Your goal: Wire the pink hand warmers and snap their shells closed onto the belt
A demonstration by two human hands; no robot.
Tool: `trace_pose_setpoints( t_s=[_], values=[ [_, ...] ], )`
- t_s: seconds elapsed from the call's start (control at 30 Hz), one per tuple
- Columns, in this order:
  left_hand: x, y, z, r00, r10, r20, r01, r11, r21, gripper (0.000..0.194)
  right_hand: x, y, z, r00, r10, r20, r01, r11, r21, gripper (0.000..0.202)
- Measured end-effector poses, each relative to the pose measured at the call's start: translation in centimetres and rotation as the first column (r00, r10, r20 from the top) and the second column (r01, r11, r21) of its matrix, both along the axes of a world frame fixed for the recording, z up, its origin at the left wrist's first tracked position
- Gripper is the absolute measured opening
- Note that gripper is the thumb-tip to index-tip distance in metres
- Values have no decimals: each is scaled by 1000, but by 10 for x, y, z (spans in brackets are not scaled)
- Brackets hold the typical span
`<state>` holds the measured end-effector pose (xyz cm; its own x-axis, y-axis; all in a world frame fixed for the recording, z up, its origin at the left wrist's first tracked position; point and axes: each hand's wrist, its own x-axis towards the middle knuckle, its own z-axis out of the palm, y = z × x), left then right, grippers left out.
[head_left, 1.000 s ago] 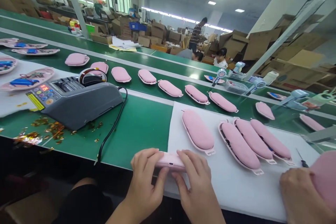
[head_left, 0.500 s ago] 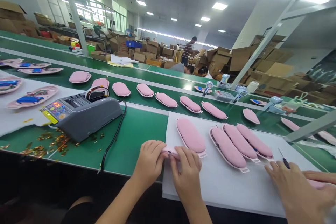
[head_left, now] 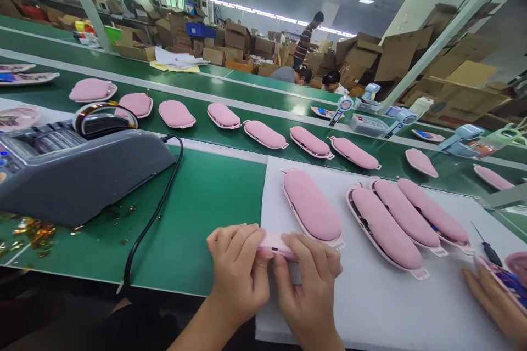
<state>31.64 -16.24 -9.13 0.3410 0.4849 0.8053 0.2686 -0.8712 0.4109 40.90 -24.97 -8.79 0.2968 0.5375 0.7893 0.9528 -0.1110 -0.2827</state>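
Note:
A pink case (head_left: 276, 243) is gripped between my two hands, edge toward me, with a small dark slot in its rim. My left hand (head_left: 239, 263) has its fingers over the left end and its thumb at the near edge. My right hand (head_left: 308, 271) pinches the right end the same way. Just beyond lies a pink oval case (head_left: 313, 205) on white sheeting (head_left: 304, 307). To its right, three more oval cases (head_left: 385, 227) lie side by side with gaps along their rims.
A grey tape dispenser (head_left: 94, 170) with a black cable (head_left: 152, 219) stands left, gold scraps (head_left: 39, 233) near it. Pink cases line the green belt (head_left: 197, 134). At right are a screwdriver (head_left: 489, 252) and another person's hand (head_left: 494, 296) by an opened case.
The view has shifted closer and tilted down. My hands still hold the pink case. At the right, the other person's hand has moved and an opened case with blue parts now shows there.

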Motion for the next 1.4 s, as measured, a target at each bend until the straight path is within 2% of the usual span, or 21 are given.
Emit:
trace_pose_setpoints(
  t_s=[0.13, 0.37, 0.53, 0.83, 1.27, 1.4],
  values=[
    [-4, 1, 5, 995, -24, -94, 24, 1000, -3, 20, 3, 1, 2, 999, 35, -17, -36, 997, -69, 20],
    [-7, 4, 14, 982, -101, -162, 88, 992, -86, 24, -4, 3, 11, 994, -37, -102, 21, 988, -153, 22],
    [-6, 3, 12, 983, -87, -160, 74, 994, -85, 23, -7, 2, 16, 987, -55, -151, 25, 981, -195, 21],
    [-7, -1, 8, 986, -68, -154, 53, 993, -103, 22, -6, -3, 15, 985, -52, -163, 14, 974, -225, 22],
    [-1, -3, 10, 991, -9, -134, -4, 996, -92, 19, -8, 1, 16, 981, -95, -169, 59, 977, -205, 19],
    [-1, -2, 10, 989, 5, -148, -19, 995, -93, 19, -4, 2, 16, 988, -38, -150, 0, 970, -242, 21]
  ],
)
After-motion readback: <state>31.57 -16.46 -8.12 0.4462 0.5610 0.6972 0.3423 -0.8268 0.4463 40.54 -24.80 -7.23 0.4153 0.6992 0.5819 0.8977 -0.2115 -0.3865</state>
